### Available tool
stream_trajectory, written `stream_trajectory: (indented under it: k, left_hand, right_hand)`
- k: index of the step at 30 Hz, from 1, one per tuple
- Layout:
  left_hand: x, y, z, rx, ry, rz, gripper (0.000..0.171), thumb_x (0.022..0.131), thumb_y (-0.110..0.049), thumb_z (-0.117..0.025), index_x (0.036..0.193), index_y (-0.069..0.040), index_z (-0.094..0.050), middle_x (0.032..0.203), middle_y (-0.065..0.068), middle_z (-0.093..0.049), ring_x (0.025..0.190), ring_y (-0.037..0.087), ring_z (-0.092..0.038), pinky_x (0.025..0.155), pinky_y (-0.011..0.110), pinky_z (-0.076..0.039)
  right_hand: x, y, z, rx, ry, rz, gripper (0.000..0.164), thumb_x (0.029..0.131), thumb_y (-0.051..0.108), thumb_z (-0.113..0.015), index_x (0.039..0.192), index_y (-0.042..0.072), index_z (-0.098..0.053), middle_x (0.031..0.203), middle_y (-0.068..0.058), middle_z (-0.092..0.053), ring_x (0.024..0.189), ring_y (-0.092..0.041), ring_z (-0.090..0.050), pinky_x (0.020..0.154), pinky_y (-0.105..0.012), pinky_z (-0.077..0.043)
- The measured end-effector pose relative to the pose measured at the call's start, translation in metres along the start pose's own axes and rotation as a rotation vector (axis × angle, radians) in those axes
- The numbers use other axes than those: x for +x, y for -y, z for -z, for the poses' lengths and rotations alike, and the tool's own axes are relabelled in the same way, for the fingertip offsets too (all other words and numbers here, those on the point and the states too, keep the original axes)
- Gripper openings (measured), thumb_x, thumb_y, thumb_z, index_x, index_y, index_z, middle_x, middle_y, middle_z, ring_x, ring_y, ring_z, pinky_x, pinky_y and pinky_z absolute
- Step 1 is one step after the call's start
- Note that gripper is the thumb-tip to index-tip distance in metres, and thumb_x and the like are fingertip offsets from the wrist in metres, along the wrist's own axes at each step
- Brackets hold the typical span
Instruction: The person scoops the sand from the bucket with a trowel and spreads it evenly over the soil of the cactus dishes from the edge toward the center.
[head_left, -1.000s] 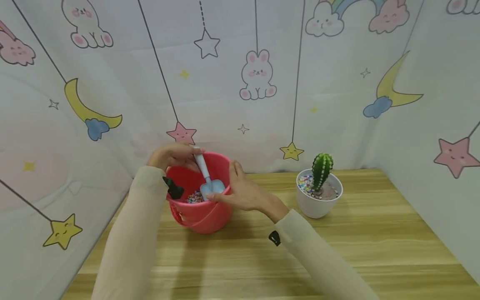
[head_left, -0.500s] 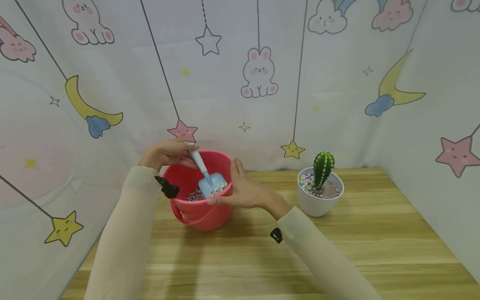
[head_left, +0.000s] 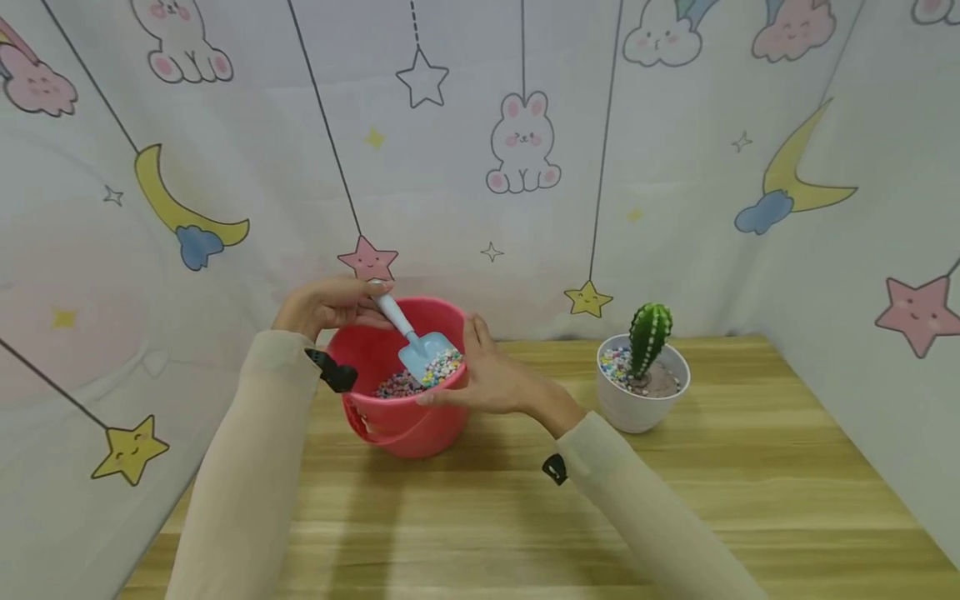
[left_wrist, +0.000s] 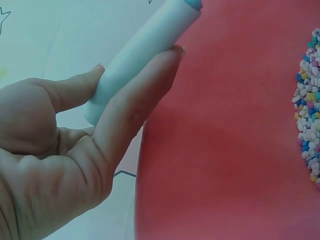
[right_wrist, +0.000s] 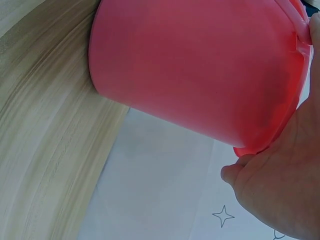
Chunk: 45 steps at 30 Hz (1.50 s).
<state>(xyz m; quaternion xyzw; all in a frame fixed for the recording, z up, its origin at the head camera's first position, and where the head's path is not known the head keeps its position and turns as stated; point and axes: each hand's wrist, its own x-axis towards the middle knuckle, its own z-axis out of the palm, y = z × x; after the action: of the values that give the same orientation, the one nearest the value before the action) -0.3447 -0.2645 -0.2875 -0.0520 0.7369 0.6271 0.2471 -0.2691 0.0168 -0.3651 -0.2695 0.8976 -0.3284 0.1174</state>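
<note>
1. Clearly, our shovel [head_left: 425, 353] slanted down rightward, white handle [head_left: 393, 316] up-left, blue blade [head_left: 414, 357] carrying granules [head_left: 442, 367] in the opening of the red bucket [head_left: 412, 425].
2. Our left hand [head_left: 337, 302] pinched the white handle; our right hand [head_left: 495, 375], spread wide, touched the bucket's rim [head_left: 386, 397].
3. We saw loose granules [head_left: 399, 385] inside the bucket and a cactus [head_left: 649, 340] in the white pot [head_left: 633, 408].
</note>
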Motion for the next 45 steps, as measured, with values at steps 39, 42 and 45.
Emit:
stream_trajectory:
  k: [39,42,45]
  left_hand:
    - [-0.047,0.021,0.014,-0.327,-0.266,-0.166,0.029,0.109,-0.033,-0.056,0.124,-0.008,-0.052,0.084,0.002,-0.078,0.079,0.019,-0.082,0.094,0.035,-0.063]
    - [-0.051,0.023,0.013,-0.362,-0.268,-0.188,0.030,0.108,-0.033,-0.057,0.124,-0.008,-0.051,0.084,0.003,-0.078,0.079,0.019,-0.082,0.094,0.035,-0.062]
    - [-0.055,0.025,0.013,-0.408,-0.275,-0.199,0.031,0.107,-0.034,-0.059,0.124,-0.009,-0.051,0.084,0.003,-0.078,0.079,0.019,-0.082,0.093,0.035,-0.063]
  right_hand:
    - [-0.001,0.000,-0.001,-0.041,-0.031,0.005,0.138,0.078,0.088,-0.065,0.168,0.019,0.014,0.178,-0.005,0.002,0.158,-0.037,-0.032,0.116,-0.056,-0.052]
    - [-0.002,0.001,0.000,-0.076,-0.026,-0.010,0.132,0.083,0.089,-0.057,0.168,0.017,0.014,0.179,-0.006,0.006,0.160,-0.037,-0.030,0.116,-0.056,-0.052]
    - [-0.002,0.001,0.001,-0.102,-0.029,-0.013,0.130,0.085,0.089,-0.054,0.168,0.015,0.013,0.179,-0.007,0.004,0.159,-0.038,-0.032,0.115,-0.056,-0.053]
